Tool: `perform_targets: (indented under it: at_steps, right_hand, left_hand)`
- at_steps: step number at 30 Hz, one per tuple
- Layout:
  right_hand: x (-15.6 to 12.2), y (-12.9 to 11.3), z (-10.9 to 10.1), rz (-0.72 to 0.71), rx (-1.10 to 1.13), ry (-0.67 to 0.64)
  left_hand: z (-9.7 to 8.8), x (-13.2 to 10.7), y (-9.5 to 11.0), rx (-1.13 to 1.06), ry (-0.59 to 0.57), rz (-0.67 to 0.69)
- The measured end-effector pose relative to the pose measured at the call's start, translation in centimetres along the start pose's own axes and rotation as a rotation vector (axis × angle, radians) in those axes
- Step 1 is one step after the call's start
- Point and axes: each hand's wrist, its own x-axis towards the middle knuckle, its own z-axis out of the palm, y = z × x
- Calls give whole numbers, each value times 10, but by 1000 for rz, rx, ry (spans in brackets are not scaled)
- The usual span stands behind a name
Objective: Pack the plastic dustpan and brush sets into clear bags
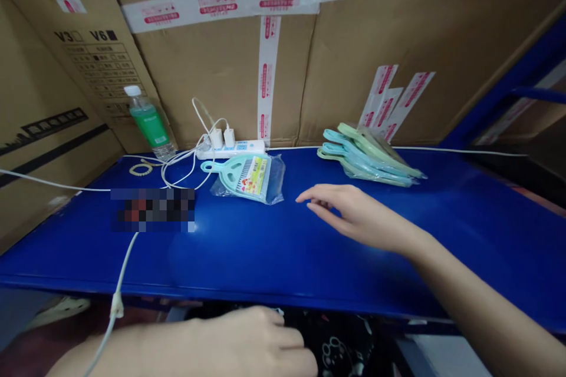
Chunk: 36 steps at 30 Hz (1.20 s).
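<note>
My right hand hovers over the blue tabletop with its thumb apart from the loosely bent fingers, holding nothing. To its left lies a light-blue mini dustpan in a clear plastic bag, with a small brush and a printed card. Behind my right hand is a stack of bagged dustpans, pale green and light blue, handles pointing left. My left hand is low in front of the table edge, back upward. Its fingers bend down and their tips are hidden, so its grip does not show.
A white power strip with two plugged chargers stands against the cardboard wall. Loose white cables run past a bottle with a green label. A pixelated dark object lies at the left; a cable hangs over the table's front edge.
</note>
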Motion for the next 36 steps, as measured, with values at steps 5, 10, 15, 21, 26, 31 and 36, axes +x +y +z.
perform_targets:
  at_steps: [5, 10, 15, 21, 26, 31, 36]
  right_hand:
    - [25, 24, 5, -46, -436, 4]
    - [25, 48, 23, 39, -553, 50]
    - [18, 51, 35, 51, -473, 26]
    - [21, 37, 50, 20, -492, 22]
    - [23, 34, 56, 33, -496, -24]
    - [22, 38, 52, 35, -464, -50]
    - [19, 43, 46, 5, -423, -55]
  left_hand:
    - [-2, 0, 0, 37, 68, 10]
    - [-21, -3, -19, 392, 340, 13]
    - [-28, -6, -63, 659, 327, 57]
    - [-16, -19, -101, 728, 283, -43]
    - [-10, -30, -102, 588, 195, -193]
    - [-7, -31, -99, 491, 165, -192]
    - [-6, -29, -96, 450, 136, -157]
